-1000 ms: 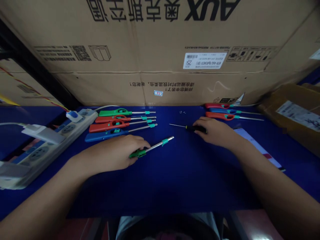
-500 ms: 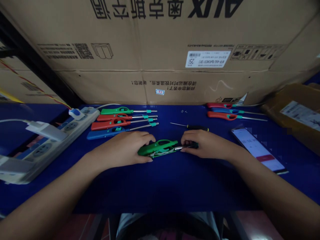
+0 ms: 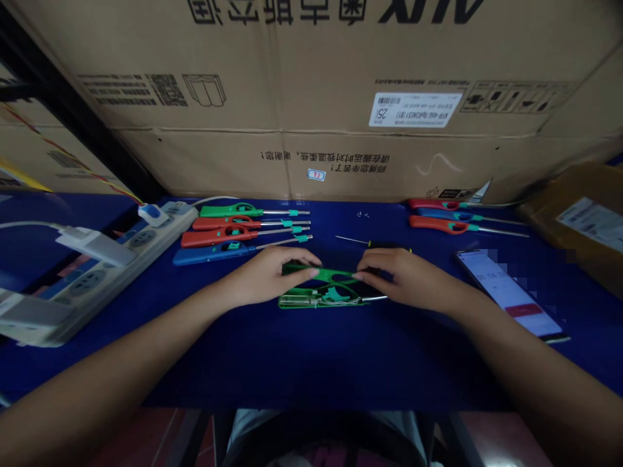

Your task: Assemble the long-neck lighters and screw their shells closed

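Observation:
Between my hands is a green long-nosed lighter, its casing parted into two halves. My left hand (image 3: 282,274) pinches the left part of the loose green casing half (image 3: 333,275), lifted just behind the other half. At its right end, the fingertips of my right hand (image 3: 392,274) grip the same piece. In front, on the blue table, lies the opened lighter body (image 3: 316,298), with a clear tank, thin wires and a teal trigger exposed. Its metal tube runs right, partly under my right hand. A screwdriver (image 3: 354,240) lies behind that hand, its handle partly covered.
Several whole lighters (image 3: 221,232) lie in a row at the back left, three more lighters (image 3: 445,224) at the back right. Tiny screws (image 3: 363,215) rest between. A power strip (image 3: 104,272) stands left, a phone (image 3: 511,292) right, and a cardboard box (image 3: 579,214) beyond it.
The upper green casing half has come off the lighter and been raised backward. My right hand has let go of the tube end and now holds the casing half; the wired insides show.

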`<state>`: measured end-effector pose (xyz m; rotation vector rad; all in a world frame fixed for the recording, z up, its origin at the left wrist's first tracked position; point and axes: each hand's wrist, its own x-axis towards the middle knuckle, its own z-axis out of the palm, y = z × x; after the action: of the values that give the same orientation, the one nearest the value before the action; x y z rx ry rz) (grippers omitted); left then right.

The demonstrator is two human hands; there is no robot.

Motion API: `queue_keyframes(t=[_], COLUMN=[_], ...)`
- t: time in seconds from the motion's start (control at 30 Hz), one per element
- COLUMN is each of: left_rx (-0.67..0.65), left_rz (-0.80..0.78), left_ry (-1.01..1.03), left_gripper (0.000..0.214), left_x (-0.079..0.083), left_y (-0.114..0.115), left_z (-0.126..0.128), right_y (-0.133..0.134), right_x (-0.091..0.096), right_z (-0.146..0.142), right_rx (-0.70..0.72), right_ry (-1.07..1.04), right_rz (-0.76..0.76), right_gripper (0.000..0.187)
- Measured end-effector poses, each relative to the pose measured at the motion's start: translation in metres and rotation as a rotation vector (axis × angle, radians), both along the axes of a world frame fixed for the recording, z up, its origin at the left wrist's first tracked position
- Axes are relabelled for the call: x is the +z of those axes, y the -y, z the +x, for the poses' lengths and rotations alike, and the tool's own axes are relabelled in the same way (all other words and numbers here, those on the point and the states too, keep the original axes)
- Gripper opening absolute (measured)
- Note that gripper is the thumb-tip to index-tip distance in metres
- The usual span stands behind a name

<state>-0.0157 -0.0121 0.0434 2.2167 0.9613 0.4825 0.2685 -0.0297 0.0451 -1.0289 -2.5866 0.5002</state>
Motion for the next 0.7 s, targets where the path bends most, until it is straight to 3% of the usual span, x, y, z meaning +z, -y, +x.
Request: queue_keyframes(t=[0.13,0.23,0.33,0.43,0.57,0.7], left_rx=[0.139,0.048,-0.168,-0.235,-0.249,-0.227], left_rz=[0.296,0.511,0.488,0.409,0.312,0.364], left_ry=[0.018,-0.058,-0.280,-0.422,-0.376,-0.326], left_gripper=[0.030,0.028,0.038,0.039,0.021,0.022], left_x=[-0.007,0.001,0.017,0.026,0.021,0.008], left_y=[-0.003,-0.001,0.004,0.007,0.011,0.016], left_z=[0.000,-0.006,-0.013,-0.016,-0.011,0.000], right_y=[-0.007,-0.010,-0.008,-0.004,-0.003,-0.007], right_x=[-0.011,-0.015,-0.012,-0.007,-0.008,-0.016], right_z=[0.003,0.003,0.003,0.002,0.001,0.001], right_rx=[-0.165,-0.234,-0.266,-0.185,-0.153,-0.223], right_ry=[0.077,0.078,0.059,0.088,0.121,0.126], right_rz=[0.072,0.075,0.084,0.046,0.049,0.130], right_gripper=[0.026,0.022,0.018,0.016,0.016,0.019])
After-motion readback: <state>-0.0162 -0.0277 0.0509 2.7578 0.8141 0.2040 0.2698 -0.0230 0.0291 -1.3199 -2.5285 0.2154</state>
